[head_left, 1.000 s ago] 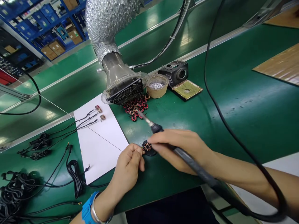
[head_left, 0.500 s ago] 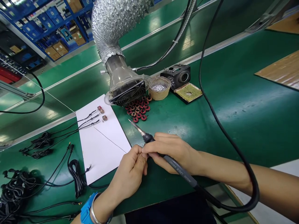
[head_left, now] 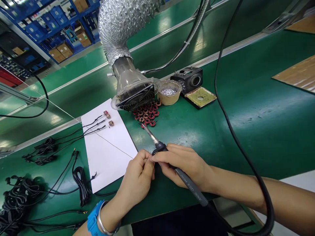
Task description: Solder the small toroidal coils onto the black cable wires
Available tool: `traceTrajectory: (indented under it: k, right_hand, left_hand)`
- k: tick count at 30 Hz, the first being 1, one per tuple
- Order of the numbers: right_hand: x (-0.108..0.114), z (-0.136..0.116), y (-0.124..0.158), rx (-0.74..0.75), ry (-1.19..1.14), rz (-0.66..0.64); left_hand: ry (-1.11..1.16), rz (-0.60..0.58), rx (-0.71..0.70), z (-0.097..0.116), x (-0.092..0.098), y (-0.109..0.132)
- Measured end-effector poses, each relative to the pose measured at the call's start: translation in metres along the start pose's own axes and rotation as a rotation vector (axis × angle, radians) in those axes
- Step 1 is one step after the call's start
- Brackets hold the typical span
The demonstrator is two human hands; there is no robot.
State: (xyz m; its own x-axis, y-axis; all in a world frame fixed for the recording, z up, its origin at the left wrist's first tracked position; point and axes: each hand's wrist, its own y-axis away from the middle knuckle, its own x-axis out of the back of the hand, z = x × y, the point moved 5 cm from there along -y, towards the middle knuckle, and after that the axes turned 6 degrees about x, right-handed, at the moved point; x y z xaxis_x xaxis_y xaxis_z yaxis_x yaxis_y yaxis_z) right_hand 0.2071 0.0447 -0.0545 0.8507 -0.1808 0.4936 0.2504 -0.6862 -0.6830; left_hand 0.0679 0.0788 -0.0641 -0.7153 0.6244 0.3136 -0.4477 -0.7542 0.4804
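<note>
The green tabletop [head_left: 246,137] carries everything, with the silver hose [head_left: 125,26] and its fan [head_left: 136,100] hanging over the far side. To the left, a white sheet of paper [head_left: 105,147] lies flat, with black cables [head_left: 85,193] bundled beside it; three cable ends reach onto the paper.

My right grip [head_left: 189,164] is wrapped around the soldering iron [head_left: 192,186]. The tip points away from me and overlaps the nearest rings in view; I can't tell whether it touches them. Past them sit the round pot [head_left: 169,98] and the sponge tray [head_left: 201,97].

My left grip [head_left: 139,173] looks pinched on a small round piece [head_left: 155,152], mostly hidden by my fingers and the iron. A thin wire [head_left: 109,143] runs across the paper to this grip.

As for progress, I judge this piece to be mid-work, since I have it between my fingers. The pile of rings [head_left: 146,114] below the fan lies loose, so I'd count those as left. Two small coils [head_left: 109,118] rest by the cable ends and may be further along; whether they are joined I can't tell.
</note>
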Motion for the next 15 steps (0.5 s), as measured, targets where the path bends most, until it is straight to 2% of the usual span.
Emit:
traceTrajectory:
  k: [9,12,15]
  right_hand:
    - [0.0042,-0.0043,-0.0049,-0.034,-0.026,0.077]
    - [0.0048,-0.0047,-0.0025,-0.015,-0.022,0.073]
    - [0.003,-0.0019,0.0022,-0.011,-0.022,0.017]
  left_hand:
    - [0.195,-0.019,0.042,-0.0083,-0.0095,-0.001]
    - [0.109,-0.049,0.053,-0.0061,-0.0073,-0.0003]
    - [-0.043,-0.068,0.052,-0.0013,-0.0011,-0.0019]
